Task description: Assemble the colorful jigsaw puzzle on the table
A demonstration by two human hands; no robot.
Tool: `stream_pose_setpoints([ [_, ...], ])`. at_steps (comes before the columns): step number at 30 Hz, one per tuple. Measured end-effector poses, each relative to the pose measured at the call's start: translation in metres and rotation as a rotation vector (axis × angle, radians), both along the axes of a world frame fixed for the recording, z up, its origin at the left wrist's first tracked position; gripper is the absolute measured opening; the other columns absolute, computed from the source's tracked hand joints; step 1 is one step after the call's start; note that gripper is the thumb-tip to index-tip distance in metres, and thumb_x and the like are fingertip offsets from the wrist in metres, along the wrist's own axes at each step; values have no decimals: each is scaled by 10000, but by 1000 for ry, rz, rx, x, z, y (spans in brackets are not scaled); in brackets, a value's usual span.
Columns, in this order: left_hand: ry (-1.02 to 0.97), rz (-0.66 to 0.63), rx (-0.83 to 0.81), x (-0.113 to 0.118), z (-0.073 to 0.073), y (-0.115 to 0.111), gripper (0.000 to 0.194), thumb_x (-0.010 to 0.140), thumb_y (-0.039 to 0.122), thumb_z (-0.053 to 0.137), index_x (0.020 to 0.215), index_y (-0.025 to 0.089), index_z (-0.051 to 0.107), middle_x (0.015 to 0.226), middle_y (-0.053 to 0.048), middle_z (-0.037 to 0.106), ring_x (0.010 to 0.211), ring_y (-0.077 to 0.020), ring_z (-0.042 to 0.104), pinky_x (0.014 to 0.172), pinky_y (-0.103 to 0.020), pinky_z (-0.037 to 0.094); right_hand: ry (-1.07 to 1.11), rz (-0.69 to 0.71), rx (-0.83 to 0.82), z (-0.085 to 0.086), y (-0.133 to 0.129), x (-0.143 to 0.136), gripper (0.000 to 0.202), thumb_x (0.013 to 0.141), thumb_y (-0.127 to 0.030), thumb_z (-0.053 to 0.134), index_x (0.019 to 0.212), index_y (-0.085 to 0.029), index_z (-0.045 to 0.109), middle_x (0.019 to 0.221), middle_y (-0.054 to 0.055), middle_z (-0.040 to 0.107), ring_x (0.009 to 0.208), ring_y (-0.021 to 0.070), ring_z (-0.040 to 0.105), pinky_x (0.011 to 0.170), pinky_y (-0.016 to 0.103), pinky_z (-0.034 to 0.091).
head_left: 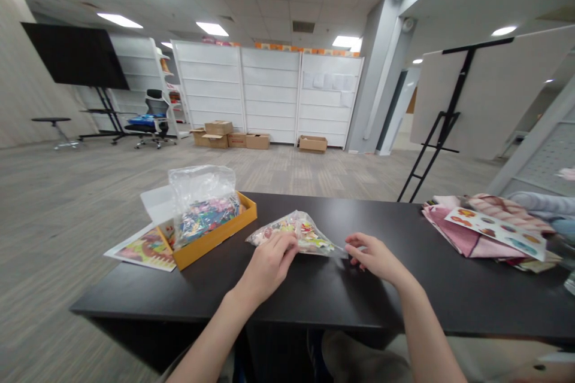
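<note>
The clear bag (309, 241) of colourful pieces lies on the bench (449, 299), seemingly being handled. The left hand (267, 263) rests bent fingers on it; the right hand's (374, 257) curl loosely by its corner; neither grip can be told. Slack plastic calls for a careful pinch. The yellow box (220, 239) bounds the left; room opens rightward.

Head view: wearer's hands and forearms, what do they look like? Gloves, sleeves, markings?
Left hand and right hand are ungloved. Left forearm and right forearm show slim and sleeveless, no watch, cables or markings visible.
</note>
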State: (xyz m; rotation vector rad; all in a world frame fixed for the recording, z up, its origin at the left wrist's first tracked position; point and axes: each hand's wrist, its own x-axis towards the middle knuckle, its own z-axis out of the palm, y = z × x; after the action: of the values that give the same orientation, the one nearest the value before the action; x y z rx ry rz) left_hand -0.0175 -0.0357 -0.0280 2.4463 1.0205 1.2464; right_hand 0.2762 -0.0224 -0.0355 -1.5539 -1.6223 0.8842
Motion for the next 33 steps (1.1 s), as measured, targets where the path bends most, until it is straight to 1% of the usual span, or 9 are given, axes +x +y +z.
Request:
stream_pose_setpoints([
  [5,-126,82,-12,11,0,5,91,986,216,484,959,227,569,1100,-53,691,1096,-206,653,965,-356,503,73,93,33,19,-11,-9,397,824,-478,677,1095,-188,667,1069,93,708,671,156,664,517,254,527],
  [9,-270,186,-45,21,7,8,69,974,265,521,968,219,572,932,-23,707,857,-169,694,808,-295,535,99,195,27,22,-13,-15,622,672,-401,834,1225,-209,627,1276,113,642,751,153,679,633,275,559],
  [11,-342,202,-83,24,12,8,93,969,301,542,959,214,576,853,-6,694,778,-152,686,757,-273,529,136,156,79,21,-10,-18,589,694,-401,810,1221,-209,633,1296,111,635,737,146,666,606,268,545],
  [15,-500,65,-236,26,22,5,145,952,350,577,926,208,564,859,-19,707,867,-172,719,798,-280,547,233,82,119,21,-2,-22,481,775,-439,734,1174,-175,672,956,72,739,636,139,613,506,234,453],
  [18,-592,-47,-351,22,27,3,185,917,371,625,896,202,551,877,-43,731,914,-198,734,815,-299,569,273,97,177,25,1,-26,353,752,-438,761,958,-151,747,750,46,721,605,131,574,527,238,434],
  [23,-734,24,-310,-4,33,11,403,799,381,762,1086,197,546,954,-71,747,942,-215,730,868,-342,568,419,-124,368,37,2,-40,327,676,-469,806,757,-161,730,561,-10,594,488,96,435,450,236,353],
  [28,-387,-181,-441,-22,24,9,1018,614,359,901,1485,241,387,1494,-182,503,1399,-329,466,1115,-481,435,542,-273,477,42,6,-56,355,645,-480,831,741,-167,694,551,-31,556,476,87,405,444,234,336],
  [31,-216,-206,-441,-9,13,2,907,658,335,871,1463,239,465,1489,-146,522,1377,-320,492,1147,-514,399,548,-319,523,43,9,-65,351,664,-476,824,735,-167,673,582,-22,578,490,95,434,458,239,368],
  [33,-233,-199,-381,3,6,2,618,812,316,738,1395,230,554,1403,-115,611,1328,-277,546,1170,-502,370,544,-295,541,44,11,-73,350,711,-486,787,812,-168,681,690,13,644,551,119,520,518,256,455],
])
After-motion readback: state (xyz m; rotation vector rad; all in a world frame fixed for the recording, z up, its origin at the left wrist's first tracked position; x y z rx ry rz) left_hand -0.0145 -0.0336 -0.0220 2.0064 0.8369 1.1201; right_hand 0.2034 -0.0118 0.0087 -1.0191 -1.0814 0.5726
